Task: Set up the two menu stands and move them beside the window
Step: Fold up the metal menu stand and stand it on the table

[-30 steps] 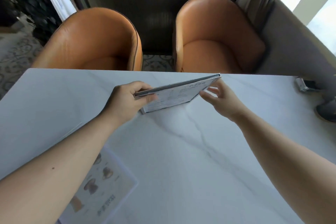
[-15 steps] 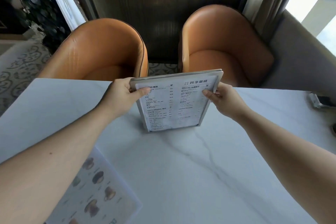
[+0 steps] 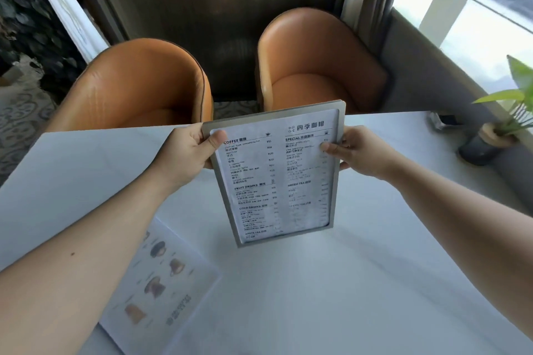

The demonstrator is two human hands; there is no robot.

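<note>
Two menus are seen on the marble table (image 3: 317, 297): the framed menu stand (image 3: 281, 176), lifted from near-flat a second ago, is now held almost upright, clasped at its top corners by the left hand (image 3: 189, 153) and right hand (image 3: 362, 154); the picture menu (image 3: 161, 282) is left lying flat, so its setting-up is judged pending.

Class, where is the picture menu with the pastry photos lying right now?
The picture menu lies flat on the white table, lower left of the head view, beneath the left forearm.

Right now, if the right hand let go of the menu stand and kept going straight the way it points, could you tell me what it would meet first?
The right hand points left across the menu stand it grips. It would probably meet the left hand on the opposite edge first, though depth is unclear.
</note>
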